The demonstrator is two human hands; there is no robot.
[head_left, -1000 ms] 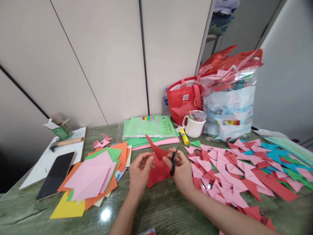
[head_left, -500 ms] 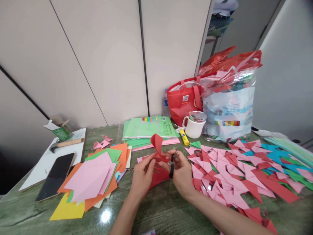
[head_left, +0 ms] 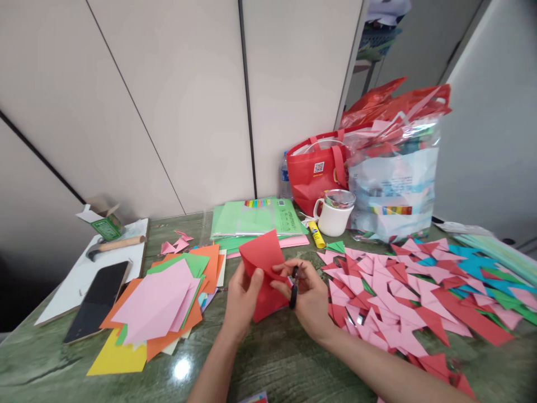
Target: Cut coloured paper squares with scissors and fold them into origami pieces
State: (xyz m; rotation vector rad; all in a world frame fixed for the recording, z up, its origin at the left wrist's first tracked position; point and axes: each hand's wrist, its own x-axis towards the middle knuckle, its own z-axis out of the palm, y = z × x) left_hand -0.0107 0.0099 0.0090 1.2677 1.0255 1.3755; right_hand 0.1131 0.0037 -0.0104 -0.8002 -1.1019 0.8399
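Observation:
Between my hands is a sheet of red paper [head_left: 265, 253], partly folded, raised a little above the table. My left hand [head_left: 244, 296] pinches its left side, thumb in front. My right hand [head_left: 311, 296] has a small pair of scissors with black handles [head_left: 293, 296] tucked in it, while its thumb and fingertips grip the right edge of the red paper. The scissor blades point up along the fingers and are partly hidden. To the right lies a heap of folded pink and red paper pieces [head_left: 377, 291].
At left are a stack of coloured paper squares [head_left: 159, 305], a phone [head_left: 98, 302], a hammer [head_left: 115, 245] and a green box [head_left: 104, 224]. Green paper packs [head_left: 251, 218], a yellow glue stick [head_left: 316, 235], a white mug [head_left: 333, 218], a red bag [head_left: 312, 182] and a filled plastic bag [head_left: 392, 184] line the back.
The red paper's curled upper part has opened out into a broader, flatter sheet facing me. My left hand has shifted slightly left with it; the scissors stay in my right hand.

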